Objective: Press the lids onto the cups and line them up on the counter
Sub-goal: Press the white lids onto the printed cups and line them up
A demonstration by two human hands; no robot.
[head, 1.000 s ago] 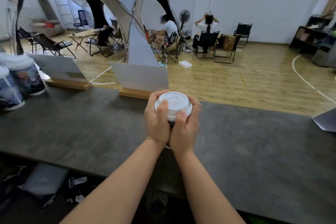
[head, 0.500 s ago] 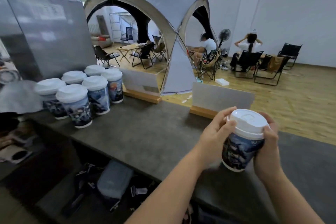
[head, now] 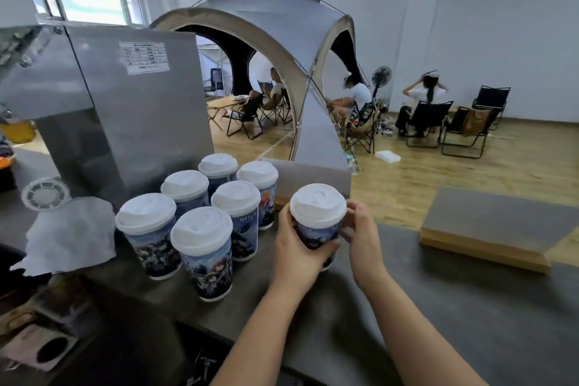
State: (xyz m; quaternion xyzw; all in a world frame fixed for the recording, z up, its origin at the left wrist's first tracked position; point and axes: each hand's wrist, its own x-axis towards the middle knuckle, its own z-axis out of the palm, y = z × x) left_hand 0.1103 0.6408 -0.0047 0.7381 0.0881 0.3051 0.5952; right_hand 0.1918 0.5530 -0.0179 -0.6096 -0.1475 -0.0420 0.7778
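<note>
Both hands, left hand (head: 296, 249) and right hand (head: 360, 236), clasp the lidded cup (head: 317, 222) just right of the six lidded cups (head: 200, 249) toward the table's (head: 470, 307) far edge; next, set it down aligned.

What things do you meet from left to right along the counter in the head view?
Crumpled cloth → six lidded cups → left hand → held cup → right hand → wooden-based sign.
</note>
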